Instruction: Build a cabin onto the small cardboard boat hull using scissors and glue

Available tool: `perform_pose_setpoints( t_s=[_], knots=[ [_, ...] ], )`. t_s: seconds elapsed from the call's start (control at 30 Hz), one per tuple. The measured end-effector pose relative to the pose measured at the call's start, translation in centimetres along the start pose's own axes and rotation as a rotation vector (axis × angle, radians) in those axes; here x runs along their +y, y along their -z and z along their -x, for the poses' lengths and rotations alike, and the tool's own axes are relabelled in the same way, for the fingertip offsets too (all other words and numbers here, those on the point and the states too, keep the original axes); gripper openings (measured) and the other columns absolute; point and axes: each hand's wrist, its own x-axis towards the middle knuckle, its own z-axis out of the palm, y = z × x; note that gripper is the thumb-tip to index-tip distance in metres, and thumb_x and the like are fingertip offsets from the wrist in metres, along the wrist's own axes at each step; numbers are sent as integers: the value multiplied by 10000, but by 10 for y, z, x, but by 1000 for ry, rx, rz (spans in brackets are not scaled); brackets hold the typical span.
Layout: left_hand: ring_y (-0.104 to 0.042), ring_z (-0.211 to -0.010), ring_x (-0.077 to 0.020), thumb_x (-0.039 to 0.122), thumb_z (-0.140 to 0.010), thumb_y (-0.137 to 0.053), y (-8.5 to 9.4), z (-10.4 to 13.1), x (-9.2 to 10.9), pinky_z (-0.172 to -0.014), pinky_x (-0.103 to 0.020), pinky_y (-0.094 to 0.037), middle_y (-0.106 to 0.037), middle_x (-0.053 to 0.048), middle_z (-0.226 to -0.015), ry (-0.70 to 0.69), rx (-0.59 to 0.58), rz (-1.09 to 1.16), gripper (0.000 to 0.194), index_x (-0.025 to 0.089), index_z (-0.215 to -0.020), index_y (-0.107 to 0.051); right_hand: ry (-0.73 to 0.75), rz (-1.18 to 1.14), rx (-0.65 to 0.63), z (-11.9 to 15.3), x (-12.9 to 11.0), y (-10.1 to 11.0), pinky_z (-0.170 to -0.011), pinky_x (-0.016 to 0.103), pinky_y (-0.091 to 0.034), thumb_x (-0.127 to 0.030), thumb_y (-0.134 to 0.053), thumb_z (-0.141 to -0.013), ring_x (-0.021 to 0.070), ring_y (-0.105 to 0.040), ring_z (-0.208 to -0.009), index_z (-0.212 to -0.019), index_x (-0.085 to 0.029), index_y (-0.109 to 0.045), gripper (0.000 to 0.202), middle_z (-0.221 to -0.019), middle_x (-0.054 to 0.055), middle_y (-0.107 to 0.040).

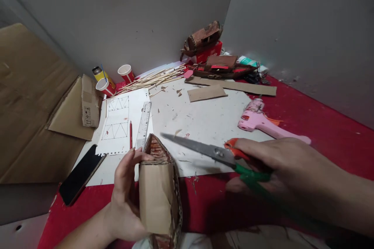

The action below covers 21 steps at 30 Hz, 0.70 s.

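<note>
My left hand (124, 194) grips a small cardboard boat hull (159, 190) from its left side, the pointed bow aimed away from me. My right hand (280, 167) holds scissors (204, 148) with orange and green handles; the blades are together and point left, their tip just right of the hull's bow. Both hands hover over the near edge of a white sheet (204, 120) on a red table (321, 124).
A pink glue gun (260, 120) lies right of centre. A clear ruler (143, 124), red pencil (131, 134), drawn paper (117, 124) and black phone (82, 173) lie left. Wooden sticks (154, 78), two paper cups (117, 79), cardboard strips (230, 85) and model boats (204, 39) sit at the back.
</note>
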Motion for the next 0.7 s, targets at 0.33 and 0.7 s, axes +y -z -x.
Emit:
perform_pose_setpoints(
  t_s=[0.33, 0.7],
  knots=[
    [-739, -1034, -239, 387, -838, -755, 27, -15, 24, -821, -302, -641, -752, -19, -1195, 295, 369, 13, 481, 377, -1311, -669, 13, 264, 42, -17, 11, -25, -500, 324, -271, -317, -473, -943, 243, -638, -526, -916, -221, -593, 156, -671, 54, -701],
    [-578, -1250, -357, 495, -699, -806, 22, -11, 21, -1075, -489, -477, -618, -131, -1315, -58, 91, -231, 759, 240, -1385, -608, 10, 297, -26, -35, 12, -20, -620, 395, -518, -240, -533, -950, 320, -715, -788, -991, -104, -660, 191, -913, 165, -726]
  ],
)
